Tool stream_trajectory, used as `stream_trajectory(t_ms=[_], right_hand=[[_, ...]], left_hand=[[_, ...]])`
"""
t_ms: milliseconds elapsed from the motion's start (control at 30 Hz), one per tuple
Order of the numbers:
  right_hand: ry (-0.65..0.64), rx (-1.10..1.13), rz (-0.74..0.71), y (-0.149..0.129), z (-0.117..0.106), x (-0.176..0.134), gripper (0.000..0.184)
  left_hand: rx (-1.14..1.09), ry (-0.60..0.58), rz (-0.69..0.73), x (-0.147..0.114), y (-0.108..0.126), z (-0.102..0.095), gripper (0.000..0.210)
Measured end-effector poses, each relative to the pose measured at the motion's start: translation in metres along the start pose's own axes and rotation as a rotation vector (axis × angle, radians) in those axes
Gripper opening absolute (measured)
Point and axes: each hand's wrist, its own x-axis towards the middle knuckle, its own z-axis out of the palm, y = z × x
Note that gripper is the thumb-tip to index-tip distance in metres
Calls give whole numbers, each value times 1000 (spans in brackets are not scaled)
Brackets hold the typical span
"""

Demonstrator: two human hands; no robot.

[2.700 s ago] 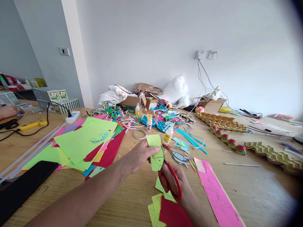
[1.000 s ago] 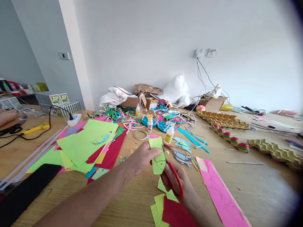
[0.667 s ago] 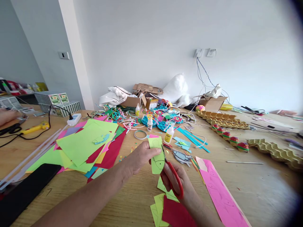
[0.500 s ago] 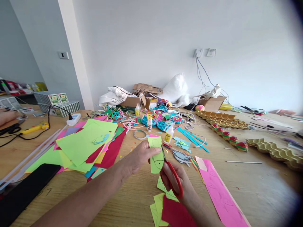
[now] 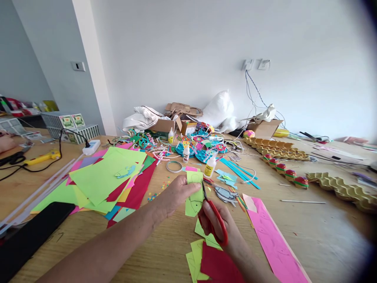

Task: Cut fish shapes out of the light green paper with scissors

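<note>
My left hand [image 5: 180, 192] pinches a strip of lime-green paper [image 5: 193, 206] with a fish outline drawn on it, thumb on top. Red-handled scissors [image 5: 218, 222] are gripped in my right hand [image 5: 225, 220], their blades at the right edge of the paper strip. Below my hands lie more lime-green paper pieces [image 5: 196, 255] with pencil lines, and a dark red sheet [image 5: 219, 263]. Just beyond the scissors rests a grey paper fish [image 5: 225, 193]. A pink paper strip [image 5: 272, 237] with drawn outlines lies to the right.
Stacked coloured paper [image 5: 100, 177] covers the left side, beside a black phone-like slab [image 5: 35, 228]. A glue bottle [image 5: 209, 167] and a tape roll [image 5: 174, 166] stand behind my hands. Egg-carton strips [image 5: 341, 190] lie at right. Another person's hand [image 5: 7, 142] shows at far left.
The scissor blades look more closed along the right edge of the paper strip. Both hands stay in nearly the same place; the view has shifted slightly.
</note>
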Motion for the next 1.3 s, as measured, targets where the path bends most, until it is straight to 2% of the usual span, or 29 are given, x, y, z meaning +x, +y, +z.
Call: stream_trajectory(t_ms=[567, 967, 1167, 1300], right_hand=[[-34, -17, 3, 1, -1, -1, 45], [-74, -122, 52, 3, -6, 2, 42], [-107, -134, 52, -7, -4, -2, 40], [-119, -151, 28, -10, -4, -3, 40]], left_hand=[[48, -76, -45, 0, 9, -7, 15], [76, -111, -162, -2, 19, -20, 11], [111, -173, -206, 0, 18, -26, 13], [99, -163, -182, -2, 19, -22, 10]])
